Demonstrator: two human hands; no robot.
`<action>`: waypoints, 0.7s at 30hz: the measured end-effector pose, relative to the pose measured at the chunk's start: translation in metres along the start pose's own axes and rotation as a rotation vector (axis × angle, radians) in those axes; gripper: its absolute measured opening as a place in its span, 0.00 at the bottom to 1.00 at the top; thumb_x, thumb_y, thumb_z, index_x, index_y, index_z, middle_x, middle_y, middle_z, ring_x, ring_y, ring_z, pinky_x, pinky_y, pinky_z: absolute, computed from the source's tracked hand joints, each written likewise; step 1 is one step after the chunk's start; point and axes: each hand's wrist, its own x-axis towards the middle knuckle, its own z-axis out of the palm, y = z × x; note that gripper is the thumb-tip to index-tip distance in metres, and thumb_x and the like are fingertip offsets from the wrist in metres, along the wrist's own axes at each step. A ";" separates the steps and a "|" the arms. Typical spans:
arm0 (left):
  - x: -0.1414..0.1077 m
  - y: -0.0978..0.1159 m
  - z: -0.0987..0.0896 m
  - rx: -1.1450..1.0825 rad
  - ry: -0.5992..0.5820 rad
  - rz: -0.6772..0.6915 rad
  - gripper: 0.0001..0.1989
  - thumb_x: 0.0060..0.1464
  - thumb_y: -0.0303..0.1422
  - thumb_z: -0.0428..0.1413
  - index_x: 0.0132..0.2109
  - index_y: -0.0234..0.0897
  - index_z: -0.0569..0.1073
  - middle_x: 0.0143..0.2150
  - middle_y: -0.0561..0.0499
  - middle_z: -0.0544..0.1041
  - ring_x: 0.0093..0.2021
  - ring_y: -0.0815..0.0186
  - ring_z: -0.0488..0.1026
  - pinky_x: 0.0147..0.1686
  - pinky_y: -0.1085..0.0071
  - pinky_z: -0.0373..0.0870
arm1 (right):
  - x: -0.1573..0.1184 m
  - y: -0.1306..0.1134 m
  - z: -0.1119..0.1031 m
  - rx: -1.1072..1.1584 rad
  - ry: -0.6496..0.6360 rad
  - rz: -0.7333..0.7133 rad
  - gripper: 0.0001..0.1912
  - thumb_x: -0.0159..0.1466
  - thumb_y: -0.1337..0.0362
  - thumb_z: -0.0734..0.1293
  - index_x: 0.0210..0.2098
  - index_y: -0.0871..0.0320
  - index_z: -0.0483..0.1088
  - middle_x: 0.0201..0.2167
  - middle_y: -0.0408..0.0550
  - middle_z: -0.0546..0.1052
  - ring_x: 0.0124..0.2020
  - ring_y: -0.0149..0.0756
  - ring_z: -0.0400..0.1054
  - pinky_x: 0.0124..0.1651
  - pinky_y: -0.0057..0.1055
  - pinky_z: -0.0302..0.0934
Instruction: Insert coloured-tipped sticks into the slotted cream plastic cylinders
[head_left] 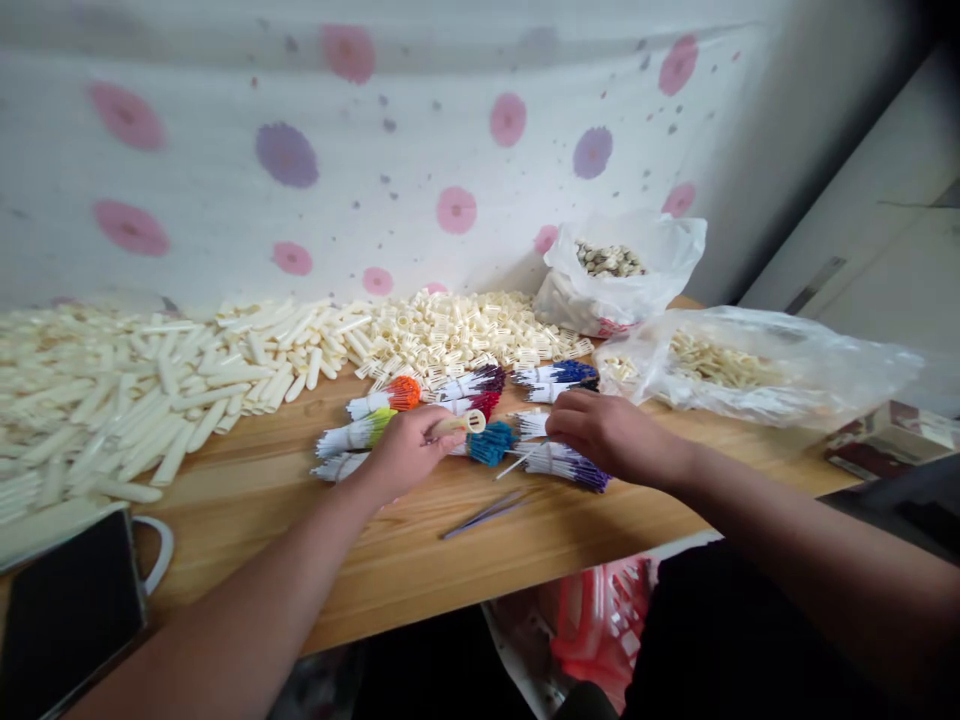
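Note:
My left hand (pixel 411 448) is closed around a cream plastic pen barrel (pixel 459 426), its open, slotted end pointing right. Over the bundles at the right, my right hand (pixel 611 432) has its fingers pinched together. A thin white pen refill (pixel 516 463) sticks out from them toward the left. Around both hands lie bundles of white refills with coloured ends: an orange bundle (pixel 386 396), a yellow-green bundle (pixel 356 433), a teal bundle (pixel 489 443), a purple bundle (pixel 566 466) and a blue bundle (pixel 555 373). Tweezers (pixel 484 515) rest on the wood in front.
A heap of long cream barrels (pixel 180 400) covers the left of the table (pixel 360 590); short cream parts (pixel 457 330) are piled behind. Plastic bags of small parts (pixel 622 280) (pixel 750 365) and a small box (pixel 892 438) stand right. A black device (pixel 71 615) lies front left.

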 end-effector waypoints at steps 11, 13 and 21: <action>0.024 0.058 0.069 -0.435 -0.108 -0.122 0.10 0.51 0.35 0.56 0.26 0.34 0.70 0.21 0.55 0.70 0.25 0.70 0.65 0.30 0.72 0.62 | -0.010 0.027 0.007 0.618 0.219 -0.046 0.09 0.62 0.66 0.63 0.39 0.61 0.72 0.32 0.48 0.75 0.32 0.31 0.68 0.37 0.28 0.63; 0.028 0.057 0.075 -0.532 -0.069 -0.130 0.09 0.50 0.35 0.56 0.27 0.34 0.69 0.21 0.55 0.69 0.24 0.70 0.65 0.30 0.72 0.62 | -0.011 0.039 0.016 0.858 0.235 0.035 0.14 0.60 0.66 0.65 0.46 0.61 0.71 0.33 0.48 0.77 0.33 0.32 0.71 0.37 0.29 0.66; 0.028 0.042 0.079 -0.702 -0.084 -0.142 0.10 0.50 0.37 0.58 0.30 0.34 0.69 0.22 0.54 0.70 0.24 0.71 0.65 0.28 0.73 0.61 | -0.003 0.044 0.034 1.153 0.228 0.071 0.12 0.60 0.61 0.66 0.42 0.60 0.74 0.33 0.46 0.79 0.33 0.31 0.73 0.37 0.26 0.67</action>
